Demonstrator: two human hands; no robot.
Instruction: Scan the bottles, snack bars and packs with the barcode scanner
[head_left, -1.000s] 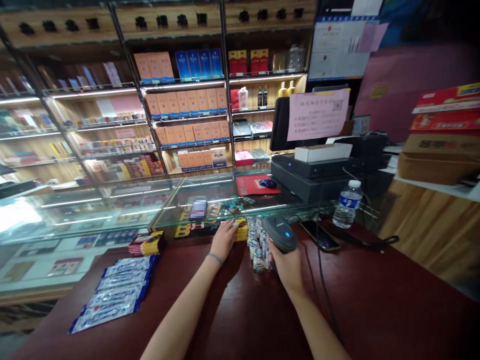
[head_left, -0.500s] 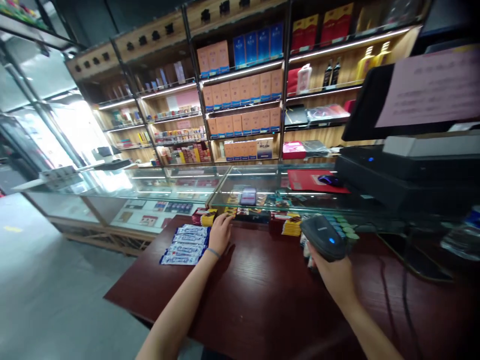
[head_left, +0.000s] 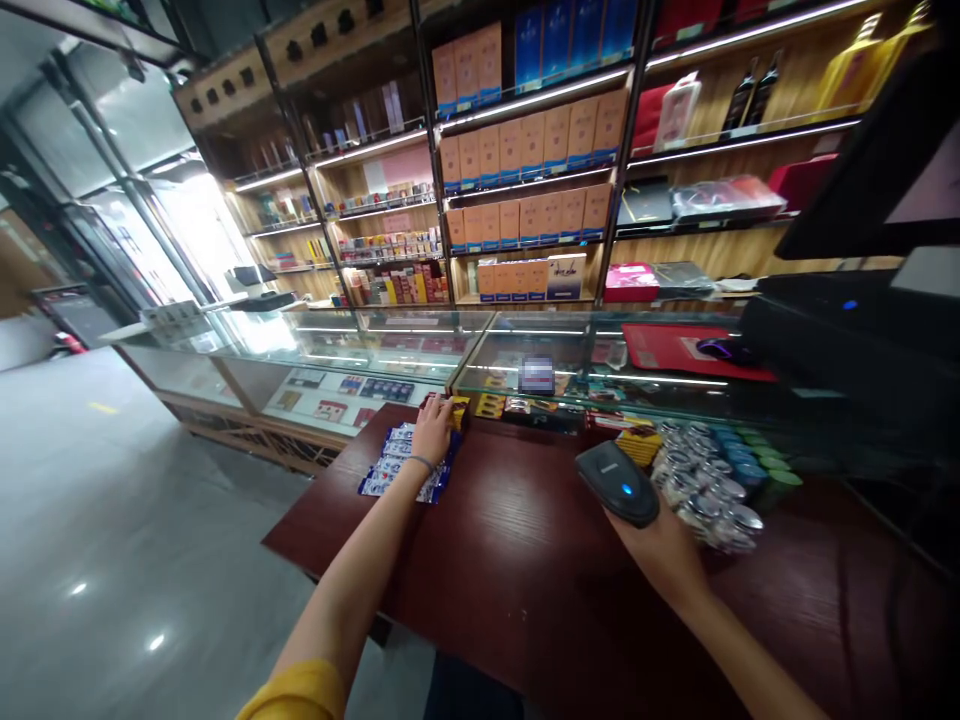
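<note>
My right hand (head_left: 664,545) grips a black barcode scanner (head_left: 617,483) with a blue light, held over the dark red wooden table (head_left: 525,560). My left hand (head_left: 433,430) reaches to the table's far left corner, fingers curled on a small red and yellow pack stack (head_left: 452,408), above the blue and white packets (head_left: 401,465). Beside the scanner, a cluster of small capped bottles (head_left: 709,480) stands at the right.
A glass display counter (head_left: 390,345) runs behind the table, with a red mouse pad and mouse (head_left: 694,350) and a dark till unit (head_left: 847,335) on the right. Shelves of boxed goods (head_left: 525,150) fill the wall. Grey floor (head_left: 112,520) lies left.
The view has swung left. My left hand has moved left along the table's far edge, from the middle packs to the stack at the corner. The scanner stays in my right hand.
</note>
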